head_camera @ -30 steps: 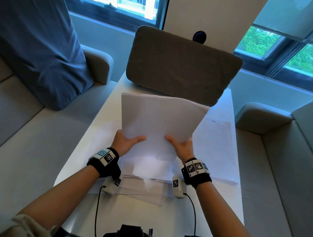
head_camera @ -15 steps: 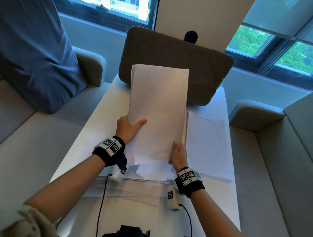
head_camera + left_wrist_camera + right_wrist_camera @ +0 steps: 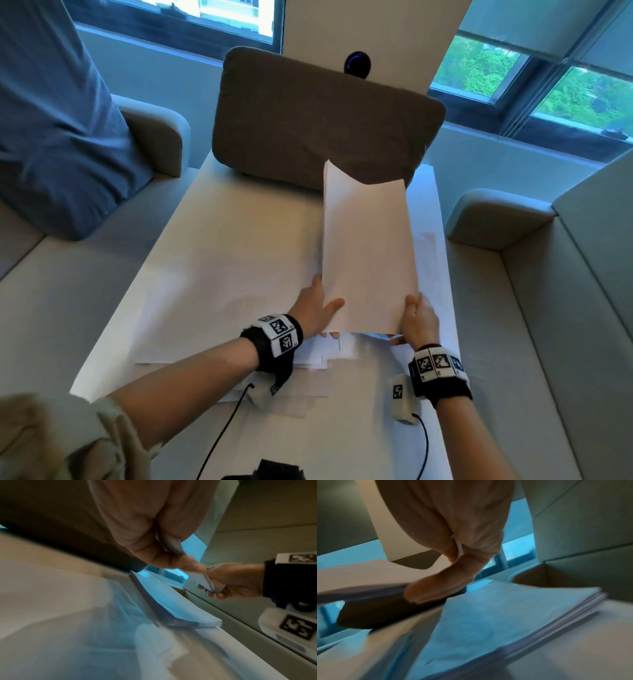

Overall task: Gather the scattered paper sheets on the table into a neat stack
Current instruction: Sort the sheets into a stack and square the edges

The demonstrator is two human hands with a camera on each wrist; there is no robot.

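Note:
A bundle of white paper sheets (image 3: 368, 253) is held up off the table, long side pointing away from me and bowed along its length. My left hand (image 3: 317, 305) grips its near left corner with the thumb on top. My right hand (image 3: 419, 317) grips the near right corner. Under the bundle, on the right side of the white table (image 3: 239, 222), lies a flat stack of sheets (image 3: 431, 260), seen as a thick stack (image 3: 505, 622) in the right wrist view. More loose sheets (image 3: 222, 301) lie spread on the left and near me.
A grey cushion (image 3: 318, 120) stands at the far end of the table. Grey sofas flank both sides, with a blue pillow (image 3: 54, 120) on the left one. Black cables (image 3: 222, 431) trail over the near table edge.
Both hands have carried the bundle to the right and lower, from the table's middle to above the right-hand stack. Its far end now droops and bows.

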